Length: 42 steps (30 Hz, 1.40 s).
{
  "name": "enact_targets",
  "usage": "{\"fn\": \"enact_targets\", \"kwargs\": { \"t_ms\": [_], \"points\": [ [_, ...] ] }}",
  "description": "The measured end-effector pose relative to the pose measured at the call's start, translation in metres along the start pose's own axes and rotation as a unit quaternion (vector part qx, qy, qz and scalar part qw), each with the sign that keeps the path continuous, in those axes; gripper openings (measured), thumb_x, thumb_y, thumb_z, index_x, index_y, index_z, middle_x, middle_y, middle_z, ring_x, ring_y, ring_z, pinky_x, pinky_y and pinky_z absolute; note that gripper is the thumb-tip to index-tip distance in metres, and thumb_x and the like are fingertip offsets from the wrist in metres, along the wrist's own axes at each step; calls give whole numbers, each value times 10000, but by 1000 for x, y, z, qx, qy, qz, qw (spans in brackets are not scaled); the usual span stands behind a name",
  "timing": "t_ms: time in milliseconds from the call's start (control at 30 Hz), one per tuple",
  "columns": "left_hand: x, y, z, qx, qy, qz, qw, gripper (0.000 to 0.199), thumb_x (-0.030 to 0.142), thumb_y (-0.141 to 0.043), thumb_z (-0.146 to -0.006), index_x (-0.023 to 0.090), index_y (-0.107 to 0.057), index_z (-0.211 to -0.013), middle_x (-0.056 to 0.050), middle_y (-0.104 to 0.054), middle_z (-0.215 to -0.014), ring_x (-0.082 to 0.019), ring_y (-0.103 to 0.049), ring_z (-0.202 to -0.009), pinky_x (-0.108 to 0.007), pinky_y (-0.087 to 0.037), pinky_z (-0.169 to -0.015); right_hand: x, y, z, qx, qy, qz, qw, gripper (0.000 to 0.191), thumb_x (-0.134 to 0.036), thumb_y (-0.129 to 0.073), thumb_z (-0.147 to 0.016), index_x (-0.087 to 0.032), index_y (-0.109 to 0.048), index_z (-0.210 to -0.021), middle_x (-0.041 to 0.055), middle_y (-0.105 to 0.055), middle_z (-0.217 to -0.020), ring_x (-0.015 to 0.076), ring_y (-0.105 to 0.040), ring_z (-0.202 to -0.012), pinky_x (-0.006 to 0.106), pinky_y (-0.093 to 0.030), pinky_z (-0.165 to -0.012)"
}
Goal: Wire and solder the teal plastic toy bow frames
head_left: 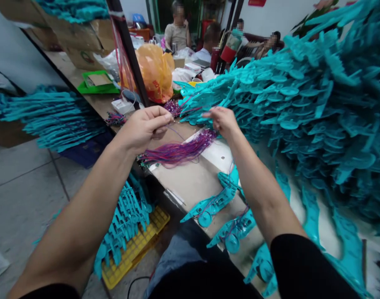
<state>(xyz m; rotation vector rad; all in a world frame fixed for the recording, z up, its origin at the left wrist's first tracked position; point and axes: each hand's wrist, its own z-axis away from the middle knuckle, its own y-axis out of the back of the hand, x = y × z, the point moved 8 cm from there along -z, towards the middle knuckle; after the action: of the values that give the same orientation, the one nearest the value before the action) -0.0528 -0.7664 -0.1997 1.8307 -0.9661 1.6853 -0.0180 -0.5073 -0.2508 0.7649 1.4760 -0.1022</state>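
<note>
In the head view, a wire (177,133) was pinched by the left hand (146,126); whether anything was held in the half-curled right hand (224,120) could not be told. Below and between them, the bundle (180,152) was slanted away rightward, its far end nearest the right.

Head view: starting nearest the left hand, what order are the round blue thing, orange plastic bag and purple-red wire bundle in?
1. Purple-red wire bundle, just below the left hand.
2. Orange plastic bag, farther off, beyond that hand.
3. Round blue thing, at the back, left of centre.
</note>
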Motion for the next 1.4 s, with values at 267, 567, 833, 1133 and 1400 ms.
{"fn": "enact_targets", "kwargs": {
  "t_ms": [267,567,833,1133,1400],
  "points": [
    [39,5,14,5,-38,23,999,132,175,-600,-842,174,-546,-722,63,-329,-460,-59,-257,-434,-232,-195,-440,-37,20,24,12,48,-133,990,179,-306,-632,-787,-189,-500,-757,29,-692,-802,43,-393,-426,191,-302,-403],
    [88,-4,8,28,-99,-44,994,283,31,-350,-933,148,-444,-693,96,-334,-428,8,-289,-425,-203,-169,-477,-30,61,67,-16,81,64,995,144,-149,-735,-670,-150,-592,-651,-6,-577,-591,109,-560,-619,208,-439,-575],
    [66,-43,9,-32,-44,-40,998,178,68,-550,-861,147,-512,-705,72,-365,-461,-10,-311,-436,-182,-221,-436,5,24,58,-27,21,-33,999,240,-262,-779,-674,-180,-555,-698,-26,-581,-552,126,-594,-562,228,-491,-531],
    [41,-38,5,-36,18,-35,999,154,116,-571,-844,143,-526,-699,61,-354,-477,-28,-297,-412,-166,-205,-414,19,43,62,-28,-19,-56,998,186,-221,-760,-686,-159,-585,-668,1,-637,-569,116,-586,-500,228,-491,-504],
    [70,-52,24,-70,-50,-16,996,118,134,-575,-810,130,-551,-694,60,-341,-501,-18,-313,-428,-152,-236,-417,-9,103,132,-50,25,-190,980,313,-318,-852,-603,-140,-642,-752,33,-710,-735,165,-688,-752,253,-551,-684]
  ]
}}
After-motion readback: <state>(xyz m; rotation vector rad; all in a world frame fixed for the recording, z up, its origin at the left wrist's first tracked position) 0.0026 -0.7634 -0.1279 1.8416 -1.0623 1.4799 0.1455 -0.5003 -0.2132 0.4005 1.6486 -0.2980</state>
